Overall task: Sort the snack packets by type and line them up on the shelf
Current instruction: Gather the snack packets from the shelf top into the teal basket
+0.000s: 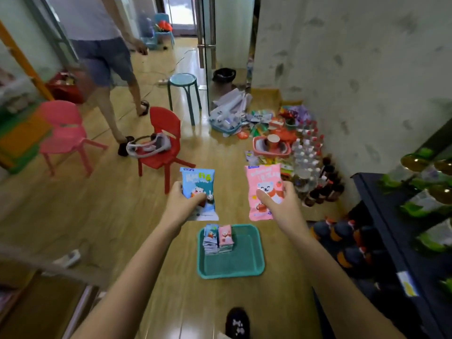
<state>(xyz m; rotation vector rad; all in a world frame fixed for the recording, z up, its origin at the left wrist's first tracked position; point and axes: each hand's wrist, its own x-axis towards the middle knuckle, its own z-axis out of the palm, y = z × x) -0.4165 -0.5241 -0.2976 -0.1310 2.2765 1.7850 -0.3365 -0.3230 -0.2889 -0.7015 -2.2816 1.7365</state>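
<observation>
My left hand (pixel 182 199) holds a blue snack packet (pixel 199 182) with a white bear printed on it, upright in front of me. My right hand (pixel 278 199) holds a pink snack packet (pixel 263 182) with a bear and strawberry print, level with the blue one. Below them on the wooden floor lies a green tray (pixel 241 263). In its far left corner stand two short stacks: blue packets (pixel 210 238) and pink packets (pixel 225 237), side by side. A dark shelf (pixel 381 216) with green packets runs along the right edge.
Bottles (pixel 315 167) crowd the floor by the right wall, more sit under the shelf. A red chair (pixel 162 148), a pink chair (pixel 63 135) and a teal stool (pixel 183 91) stand ahead. Another person (pixel 105 59) walks at the back left. My dark shoe (pixel 237 324) shows at the bottom.
</observation>
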